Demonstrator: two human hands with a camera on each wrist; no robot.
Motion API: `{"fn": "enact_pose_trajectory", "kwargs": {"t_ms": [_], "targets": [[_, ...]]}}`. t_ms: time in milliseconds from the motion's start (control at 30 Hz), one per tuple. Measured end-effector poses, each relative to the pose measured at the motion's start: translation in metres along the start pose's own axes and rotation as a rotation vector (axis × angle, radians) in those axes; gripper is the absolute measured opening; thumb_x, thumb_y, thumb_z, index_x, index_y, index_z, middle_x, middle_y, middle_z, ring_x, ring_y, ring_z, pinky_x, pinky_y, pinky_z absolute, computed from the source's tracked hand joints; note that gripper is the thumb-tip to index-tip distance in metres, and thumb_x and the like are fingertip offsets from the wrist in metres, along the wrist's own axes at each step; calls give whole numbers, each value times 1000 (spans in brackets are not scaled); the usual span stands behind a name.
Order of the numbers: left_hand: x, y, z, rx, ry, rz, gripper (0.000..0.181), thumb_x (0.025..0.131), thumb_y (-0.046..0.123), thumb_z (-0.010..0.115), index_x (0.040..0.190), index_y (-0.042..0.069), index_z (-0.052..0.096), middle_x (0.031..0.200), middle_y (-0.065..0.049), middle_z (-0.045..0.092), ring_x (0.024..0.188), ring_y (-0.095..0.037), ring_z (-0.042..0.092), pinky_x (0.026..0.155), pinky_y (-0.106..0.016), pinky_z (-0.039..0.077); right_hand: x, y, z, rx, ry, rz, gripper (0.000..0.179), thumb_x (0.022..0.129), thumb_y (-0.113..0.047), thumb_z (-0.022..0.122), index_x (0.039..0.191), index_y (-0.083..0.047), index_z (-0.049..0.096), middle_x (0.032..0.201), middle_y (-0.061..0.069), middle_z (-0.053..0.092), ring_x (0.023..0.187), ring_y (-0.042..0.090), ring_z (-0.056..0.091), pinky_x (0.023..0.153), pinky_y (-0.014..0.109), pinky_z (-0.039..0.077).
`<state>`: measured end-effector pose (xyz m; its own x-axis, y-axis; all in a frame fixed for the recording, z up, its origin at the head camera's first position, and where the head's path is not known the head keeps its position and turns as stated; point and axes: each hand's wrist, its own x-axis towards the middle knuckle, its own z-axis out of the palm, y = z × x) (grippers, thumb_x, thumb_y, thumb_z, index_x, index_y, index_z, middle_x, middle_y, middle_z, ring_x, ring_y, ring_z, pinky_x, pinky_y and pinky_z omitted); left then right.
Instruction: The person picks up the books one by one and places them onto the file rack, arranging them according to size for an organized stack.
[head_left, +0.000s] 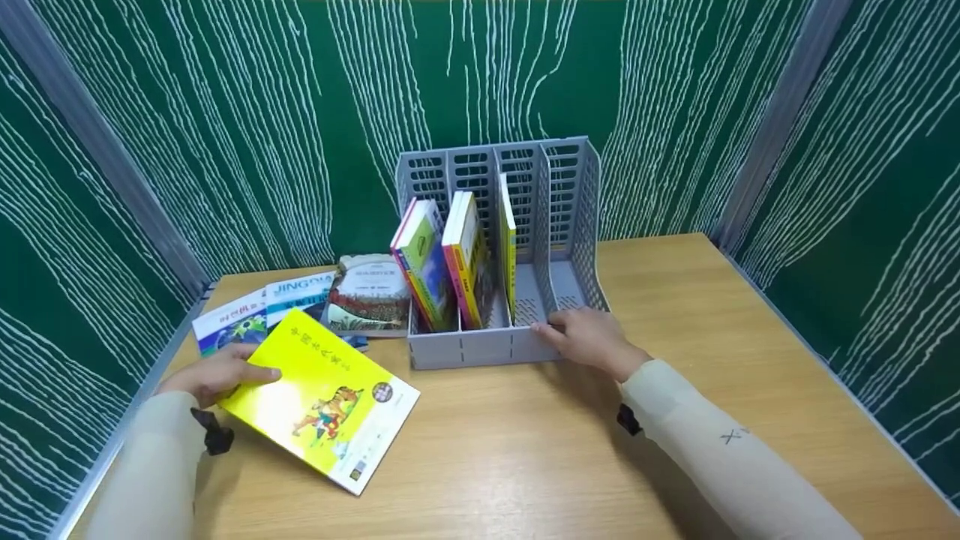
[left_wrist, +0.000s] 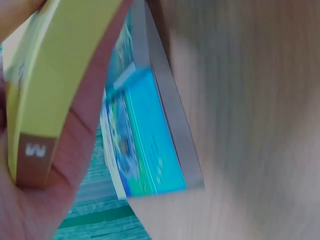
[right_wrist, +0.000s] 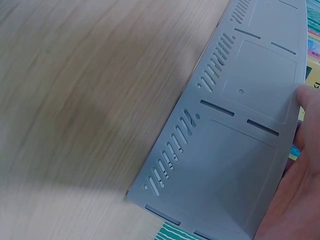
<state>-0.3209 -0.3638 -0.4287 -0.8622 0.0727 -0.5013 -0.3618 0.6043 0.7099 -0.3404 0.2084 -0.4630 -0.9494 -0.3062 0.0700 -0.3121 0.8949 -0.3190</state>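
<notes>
My left hand (head_left: pixel 217 371) holds a yellow book (head_left: pixel 285 390) by its left edge, thumb on top of the cover and fingers beneath. The book is tilted over the table, its cover showing Chinese characters and a small picture of figures. Its thick yellow spine (left_wrist: pixel 65 75) fills the upper left of the left wrist view. On the other side, my right hand (head_left: pixel 592 339) grips the low front wall of a grey file rack (head_left: pixel 480 351), near its right end. In the right wrist view the thumb lies on the rack's outer face (right_wrist: pixel 225 160), with fingers partly hidden behind the edge.
Books stand in the rack's left (head_left: pixel 427 270), second (head_left: pixel 471 262) and third (head_left: pixel 510 255) compartments. Left of the rack, several books lie overlapping, including a landscape-covered one (head_left: pixel 371 289) and a blue-and-white one (head_left: pixel 296 296). Green walls with white lines enclose the wooden table (head_left: pixel 510 457).
</notes>
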Motion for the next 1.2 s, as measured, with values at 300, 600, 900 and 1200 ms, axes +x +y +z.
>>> {"fn": "enact_pose_trajectory", "kwargs": {"t_ms": [300,600,900,1200], "targets": [[4,31,22,-45,-76,137,68,95,37,85,151,9,60,123,-6,80,105,-27,81,95,-34,65,0,1,1,4,16,-20,47,112,-52,55,96,-12,74,74,1,58,74,20,53,68,36,41],[12,48,38,-148,-206,342,54,101,32,78,148,9,63,125,-4,81,109,-28,82,97,-36,64,-1,1,2,6,54,-30,45,111,-50,57,89,-13,72,69,-1,52,70,19,50,65,35,38],[23,53,58,-339,-207,426,50,104,25,75,151,12,61,129,-3,80,113,-30,81,100,-41,63,-2,1,3,47,45,5,45,110,-51,59,90,-13,71,68,-1,50,70,19,50,65,34,37],[26,58,77,-480,-157,505,46,105,24,74,149,13,61,129,-4,80,113,-33,80,97,-44,64,-7,3,-4,199,94,-2,40,112,-38,62,128,-2,74,114,16,77,101,32,71,94,51,61]]}}
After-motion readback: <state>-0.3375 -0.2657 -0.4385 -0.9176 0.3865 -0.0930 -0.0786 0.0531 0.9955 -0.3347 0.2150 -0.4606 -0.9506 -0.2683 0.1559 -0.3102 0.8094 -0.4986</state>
